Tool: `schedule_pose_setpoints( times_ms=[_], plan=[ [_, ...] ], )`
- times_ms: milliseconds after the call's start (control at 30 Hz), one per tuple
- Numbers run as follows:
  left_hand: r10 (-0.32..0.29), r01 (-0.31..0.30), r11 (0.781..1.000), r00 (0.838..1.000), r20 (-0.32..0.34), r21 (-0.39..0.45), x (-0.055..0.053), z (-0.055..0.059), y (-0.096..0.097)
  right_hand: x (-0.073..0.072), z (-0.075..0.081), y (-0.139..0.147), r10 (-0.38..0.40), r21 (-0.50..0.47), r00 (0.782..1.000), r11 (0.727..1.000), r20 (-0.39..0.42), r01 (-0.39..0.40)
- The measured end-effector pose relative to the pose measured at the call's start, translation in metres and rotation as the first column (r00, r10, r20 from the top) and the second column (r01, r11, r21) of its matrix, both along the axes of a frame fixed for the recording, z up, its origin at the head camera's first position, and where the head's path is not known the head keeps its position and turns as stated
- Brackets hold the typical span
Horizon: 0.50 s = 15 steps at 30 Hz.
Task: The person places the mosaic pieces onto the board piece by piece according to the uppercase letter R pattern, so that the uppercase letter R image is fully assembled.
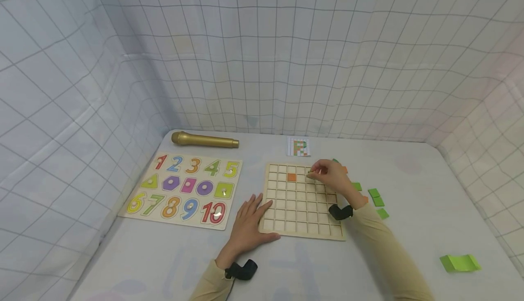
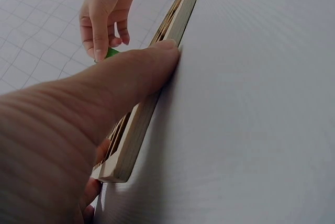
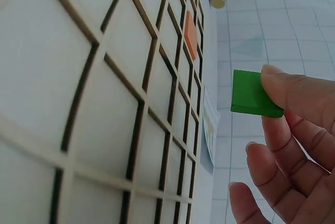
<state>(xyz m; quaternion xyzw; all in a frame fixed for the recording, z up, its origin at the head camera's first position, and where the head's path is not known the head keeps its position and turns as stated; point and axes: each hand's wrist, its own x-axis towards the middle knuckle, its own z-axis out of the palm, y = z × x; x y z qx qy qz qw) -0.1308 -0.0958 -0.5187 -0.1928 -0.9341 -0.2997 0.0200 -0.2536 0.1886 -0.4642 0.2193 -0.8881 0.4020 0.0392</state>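
Pinching a green tile (image 3: 246, 93) by one side between thumb and fingertips, the right hand (image 1: 332, 176) holds it over the upper part of the wooden grid board (image 1: 303, 234), apart from the slats; with a grip so near one edge, much of the tile's face and its far corner stay uncovered, probably so it can be lined up with a cell. The left hand (image 1: 247, 223) lies with its fingers extended along the board's left side, its thumb against the near edge — most likely bracing the frame at its corner against sliding. One orange tile (image 1: 291, 177) sits inside a cell in the upper part of the grid, the raised slats bounding it. Just beyond the board lies a small printed card (image 1: 299, 147) with a coloured pattern, perhaps put there to be in easy sight. More green tiles (image 1: 374, 197) are scattered to the right, seemingly for the right hand's reach, while a number puzzle (image 1: 178, 193) and a gold microphone (image 1: 209, 140) lie off to the left — out of the way, it seems.
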Motion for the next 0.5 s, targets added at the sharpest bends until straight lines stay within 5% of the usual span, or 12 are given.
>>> schedule_pose_setpoints(
  times_ms=[500],
  plan=[
    [-0.001, 0.001, 1.0, 1.0, -0.007, -0.015, 0.0, 0.001, 0.0, -0.005, -0.013, -0.042, 0.111, 0.048, 0.99, 0.992, 0.086, -0.115]
  ],
)
